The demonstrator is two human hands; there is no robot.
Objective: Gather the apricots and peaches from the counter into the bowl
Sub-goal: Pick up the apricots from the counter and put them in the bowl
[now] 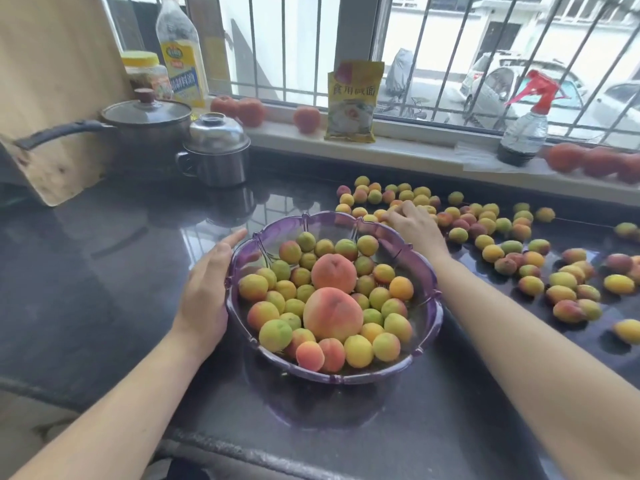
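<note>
On the dark counter (pixel 114 271) before me stands the purple bowl (pixel 429 306), holding many apricots and two peaches (pixel 333 318), one behind the other at the centre. My left hand (pixel 207 289) lies flat against the bowl's left rim, fingers extended, gripping nothing. My right hand (pixel 412 223) reaches past the bowl's far rim into the loose apricots (pixel 491 252) spread over the counter to the right; its fingers curl down onto the fruit there, but I cannot tell whether they enclose any. A lidded steel pot (pixel 216 150) stands well beyond the bowl to the left.
</note>
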